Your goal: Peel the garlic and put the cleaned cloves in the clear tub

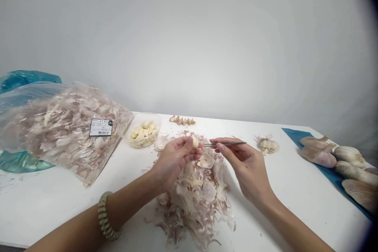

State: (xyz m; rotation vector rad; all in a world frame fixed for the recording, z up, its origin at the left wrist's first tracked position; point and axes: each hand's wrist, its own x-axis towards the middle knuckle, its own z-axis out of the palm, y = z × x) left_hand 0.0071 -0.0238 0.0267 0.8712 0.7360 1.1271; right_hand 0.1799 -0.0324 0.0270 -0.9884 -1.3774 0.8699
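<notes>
A: What's in the left hand (174, 161)?

B: A peeled garlic clove (195, 141), pinched between the thumb and fingertips, with the fingers curled around it. It sits above the middle of the table (44, 204).

A: And the right hand (245, 165)?

B: Thumb and forefinger are pressed together on a slim metal tool (227, 143). It's too thin to tell whether it's a pick or tweezers. Its tip points left, just beside the clove.

A: What's under the hands?

B: A loose heap of papery garlic skins (195, 201), spreading toward the near edge of the table.

A: Anything on the left?

B: A clear plastic bag (59, 126) stuffed with more skins, carrying a printed price label (100, 127), with crumpled blue plastic (20, 80) behind it. A coiled bracelet (105, 216) circles the left wrist.

A: And farther back?

B: A clear tub (138, 115) of peeled cloves stands near the bag. Behind the heap lies a row of unpeeled cloves (182, 121). A broken garlic bulb (268, 145) sits to the right of the right hand.

A: That far-right corner?

B: A blue mat (333, 177) holding what look like large oyster mushrooms (319, 155).
</notes>
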